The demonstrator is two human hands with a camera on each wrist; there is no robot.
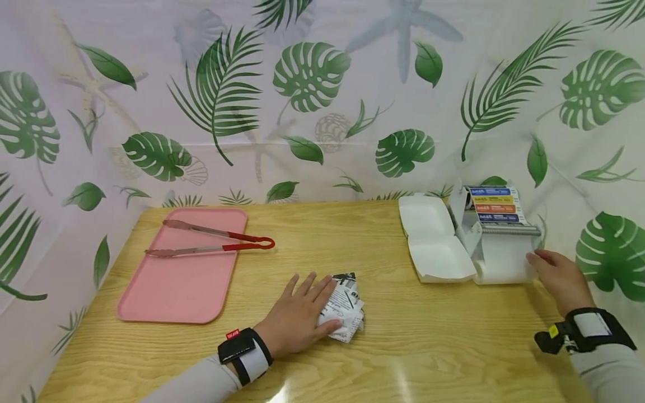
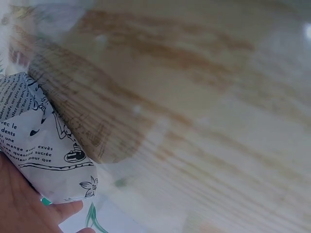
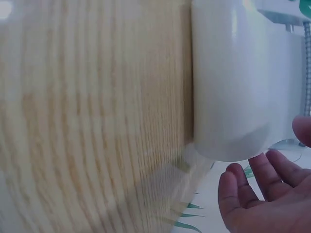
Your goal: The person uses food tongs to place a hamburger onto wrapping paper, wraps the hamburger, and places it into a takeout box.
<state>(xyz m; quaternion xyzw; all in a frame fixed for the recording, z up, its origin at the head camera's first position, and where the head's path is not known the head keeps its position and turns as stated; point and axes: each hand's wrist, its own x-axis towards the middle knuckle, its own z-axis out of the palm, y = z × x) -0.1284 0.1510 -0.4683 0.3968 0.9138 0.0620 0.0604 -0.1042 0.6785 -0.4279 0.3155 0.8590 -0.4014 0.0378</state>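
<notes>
I faced pale backdrop printed with monstera leaves, palm fronds, starfish; my wood-grain tabletop caught white glare.

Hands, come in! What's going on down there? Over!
Left hand flat on printed paper packet. Right hand beside end of white roll. Open white box at roll's other end.

A folded white paper packet printed with black text and drawings lies flat at the near middle, its left part under the left hand. Far right stands an upright white dispenser with a blue, yellow and orange label strip, a ridged metal bar and a smooth rounded base — the right hand just beside its right end.
</notes>
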